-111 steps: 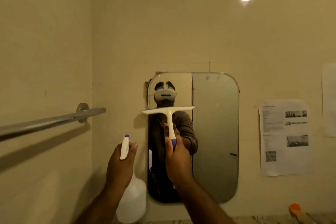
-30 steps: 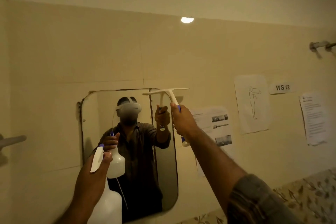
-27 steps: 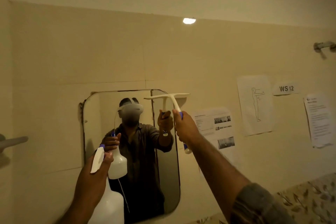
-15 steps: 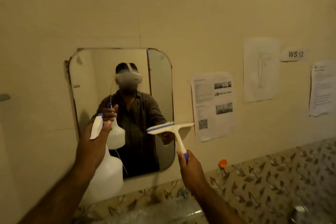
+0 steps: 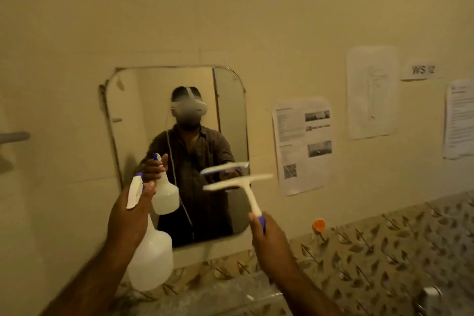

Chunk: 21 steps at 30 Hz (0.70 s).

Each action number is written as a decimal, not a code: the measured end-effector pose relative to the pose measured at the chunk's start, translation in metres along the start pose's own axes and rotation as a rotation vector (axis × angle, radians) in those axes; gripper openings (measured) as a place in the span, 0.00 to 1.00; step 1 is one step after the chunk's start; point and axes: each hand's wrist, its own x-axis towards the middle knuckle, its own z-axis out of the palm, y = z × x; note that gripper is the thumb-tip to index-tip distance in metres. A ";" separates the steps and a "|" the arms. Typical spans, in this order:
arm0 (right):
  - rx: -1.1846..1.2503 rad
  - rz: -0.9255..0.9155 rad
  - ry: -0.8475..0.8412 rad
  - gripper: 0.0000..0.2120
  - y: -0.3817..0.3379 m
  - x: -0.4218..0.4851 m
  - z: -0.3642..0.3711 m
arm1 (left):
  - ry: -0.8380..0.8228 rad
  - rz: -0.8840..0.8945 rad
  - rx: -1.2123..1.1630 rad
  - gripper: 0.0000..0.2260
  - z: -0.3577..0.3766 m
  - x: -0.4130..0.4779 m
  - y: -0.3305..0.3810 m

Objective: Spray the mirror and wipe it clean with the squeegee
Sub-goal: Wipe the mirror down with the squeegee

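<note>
The rounded mirror [image 5: 143,100] hangs on the cream wall at centre left and reflects a person with a headset. My right hand [image 5: 269,238] grips the blue-tipped handle of the white squeegee [image 5: 243,185]. Its blade is level in front of the mirror's lower right corner; I cannot tell whether it touches the glass. My left hand [image 5: 130,215] holds the white spray bottle [image 5: 151,259] by its trigger head, low in front of the mirror's lower left part.
Printed sheets [image 5: 304,143] and a "WS 12" label [image 5: 423,69] are taped to the wall right of the mirror. A leaf-patterned tile band [image 5: 384,244] runs below, with an orange cap [image 5: 318,225] on it. A metal rail end [image 5: 15,137] sticks out at far left.
The squeegee came down from the mirror's top right edge to its lower right corner, and my right arm drew back. The view tilted down. The spray bottle stayed low at left.
</note>
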 end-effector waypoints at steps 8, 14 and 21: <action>0.253 -0.377 -0.152 0.17 -0.216 0.093 0.051 | 0.082 0.061 0.011 0.16 -0.052 0.021 0.017; 0.056 -0.413 -0.095 0.21 -0.257 0.116 0.112 | 0.109 0.064 0.007 0.16 -0.080 0.040 0.016; 0.026 -0.429 -0.037 0.19 -0.237 0.095 0.169 | 0.148 0.067 0.033 0.17 -0.102 0.057 -0.011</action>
